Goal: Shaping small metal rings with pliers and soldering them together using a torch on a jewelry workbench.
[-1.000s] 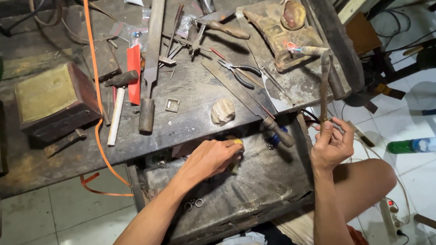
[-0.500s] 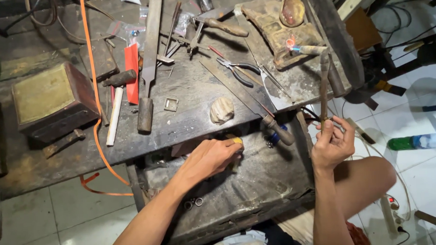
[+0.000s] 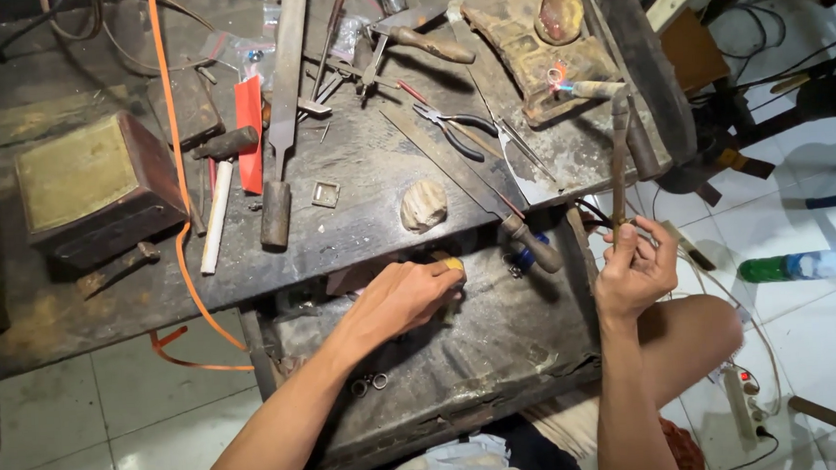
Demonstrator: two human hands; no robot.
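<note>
My left hand [image 3: 404, 301] rests at the front edge of the dark workbench [image 3: 357, 162], over an open drawer [image 3: 463, 357], its fingers closed on a small yellow object [image 3: 452, 263] that is mostly hidden. My right hand [image 3: 635, 269] is raised at the bench's right corner and grips the handle of a long thin torch [image 3: 618, 158]. The torch points away from me, and a small flame [image 3: 559, 83] burns at its tip over a worn brown block [image 3: 532, 38].
Files [image 3: 283, 109], pliers [image 3: 451, 128], a hammer [image 3: 220, 193], a brass-topped block [image 3: 91, 185] and a pale lump [image 3: 423, 205] lie on the bench. An orange cable [image 3: 170, 134] crosses it. A green bottle [image 3: 796, 266] and a power strip [image 3: 743, 401] lie on the tiled floor.
</note>
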